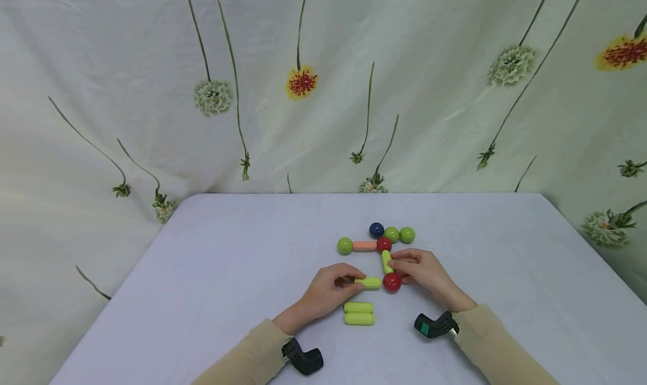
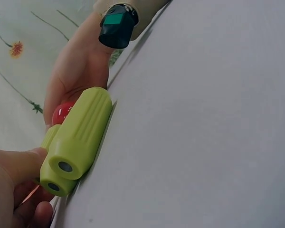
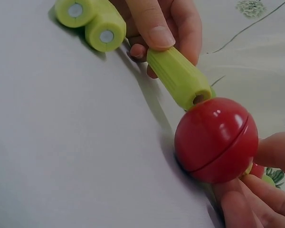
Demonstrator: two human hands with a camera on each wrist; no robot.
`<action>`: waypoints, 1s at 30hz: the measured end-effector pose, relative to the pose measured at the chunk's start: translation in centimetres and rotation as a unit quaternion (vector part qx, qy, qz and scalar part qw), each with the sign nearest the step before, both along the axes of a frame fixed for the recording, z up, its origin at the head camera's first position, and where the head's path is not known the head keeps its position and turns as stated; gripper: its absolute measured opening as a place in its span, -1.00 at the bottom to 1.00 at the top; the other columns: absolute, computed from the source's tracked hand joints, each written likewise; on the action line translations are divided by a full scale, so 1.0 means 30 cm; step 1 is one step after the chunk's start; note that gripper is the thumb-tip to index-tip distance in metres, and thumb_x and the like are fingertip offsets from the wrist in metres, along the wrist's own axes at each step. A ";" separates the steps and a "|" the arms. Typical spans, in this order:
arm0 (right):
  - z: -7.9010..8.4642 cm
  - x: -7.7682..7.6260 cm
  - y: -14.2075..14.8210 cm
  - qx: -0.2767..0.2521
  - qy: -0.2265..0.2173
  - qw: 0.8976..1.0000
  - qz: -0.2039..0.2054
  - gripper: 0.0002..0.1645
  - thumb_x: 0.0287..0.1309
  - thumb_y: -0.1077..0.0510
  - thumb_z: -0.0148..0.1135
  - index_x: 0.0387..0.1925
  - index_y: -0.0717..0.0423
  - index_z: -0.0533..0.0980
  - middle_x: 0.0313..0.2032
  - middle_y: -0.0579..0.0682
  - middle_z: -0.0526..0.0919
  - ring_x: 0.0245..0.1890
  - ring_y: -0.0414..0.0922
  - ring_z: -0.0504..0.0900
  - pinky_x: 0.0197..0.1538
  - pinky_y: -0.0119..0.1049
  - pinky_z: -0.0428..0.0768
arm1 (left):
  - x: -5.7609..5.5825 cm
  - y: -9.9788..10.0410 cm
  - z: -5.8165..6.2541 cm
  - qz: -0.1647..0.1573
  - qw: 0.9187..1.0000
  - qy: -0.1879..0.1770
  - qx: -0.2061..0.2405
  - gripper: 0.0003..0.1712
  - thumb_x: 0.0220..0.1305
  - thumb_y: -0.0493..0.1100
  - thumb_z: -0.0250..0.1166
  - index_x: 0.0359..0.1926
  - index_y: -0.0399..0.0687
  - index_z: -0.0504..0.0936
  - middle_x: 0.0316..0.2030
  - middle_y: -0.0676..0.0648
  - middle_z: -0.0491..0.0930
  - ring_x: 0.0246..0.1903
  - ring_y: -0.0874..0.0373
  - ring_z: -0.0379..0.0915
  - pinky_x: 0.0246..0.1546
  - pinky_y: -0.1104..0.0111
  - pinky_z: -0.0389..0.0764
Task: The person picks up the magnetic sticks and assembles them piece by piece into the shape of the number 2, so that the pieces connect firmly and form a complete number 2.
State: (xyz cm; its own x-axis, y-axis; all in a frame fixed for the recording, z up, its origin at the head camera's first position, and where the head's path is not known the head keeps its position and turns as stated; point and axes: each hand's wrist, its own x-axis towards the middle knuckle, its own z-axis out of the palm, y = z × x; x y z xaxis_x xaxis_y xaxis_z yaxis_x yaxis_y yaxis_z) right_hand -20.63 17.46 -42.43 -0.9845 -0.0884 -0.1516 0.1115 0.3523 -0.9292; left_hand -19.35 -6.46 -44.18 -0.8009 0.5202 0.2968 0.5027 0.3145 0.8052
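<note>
While the left hand point(image 1: 324, 292) is pinching a ribbed, plastic-looking green rod point(image 1: 371, 283), its long axis is pointing rightward at the glossy red ball point(image 1: 391, 282), contact being hard to tell; the right hand point(image 1: 424, 271), nearer that ball, is clamping its fingertips on a second rod point(image 1: 386, 260) running away from it

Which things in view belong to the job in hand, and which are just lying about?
Seemingly in the job:
left hand, holding a lime rod
right hand, holding a second lime rod
two red balls
orange rod
green ball at its end

Apparently just lying about, untouched:
two other lime rods
blue ball
two more green balls
</note>
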 end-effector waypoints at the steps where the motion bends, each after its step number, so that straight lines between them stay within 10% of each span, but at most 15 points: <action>1: 0.000 0.000 0.000 0.001 0.001 1.000 0.000 -0.51 0.11 0.05 0.29 -0.01 0.32 0.52 -0.21 0.05 0.65 -0.36 -0.18 0.59 -0.28 -0.33 0.60 | -0.001 0.001 -0.001 -0.001 1.000 0.001 -0.001 -0.80 0.22 -0.17 0.30 -0.12 -0.05 0.66 -0.24 0.13 0.61 -0.30 0.28 0.45 -0.28 0.43 0.52; 22: 0.002 -0.001 0.003 0.011 0.000 1.000 0.008 -0.54 0.09 -0.02 0.33 -0.13 0.29 0.53 -0.36 0.00 0.67 -0.41 -0.15 0.60 -0.30 -0.32 0.61 | 0.006 0.004 0.004 -0.006 1.000 0.008 0.002 -0.81 0.24 -0.15 0.29 -0.13 -0.06 0.66 -0.25 0.08 0.61 -0.32 0.27 0.44 -0.29 0.44 0.52; 30: 0.003 -0.005 0.037 0.010 0.000 0.997 0.072 -0.54 0.02 -0.05 0.38 -0.19 0.22 0.52 -0.37 0.01 0.62 -0.36 -0.11 0.58 -0.27 -0.30 0.60 | 0.005 0.005 0.001 -0.004 1.000 0.010 0.002 -0.81 0.23 -0.16 0.28 -0.14 -0.07 0.66 -0.25 0.07 0.61 -0.33 0.30 0.44 -0.31 0.44 0.52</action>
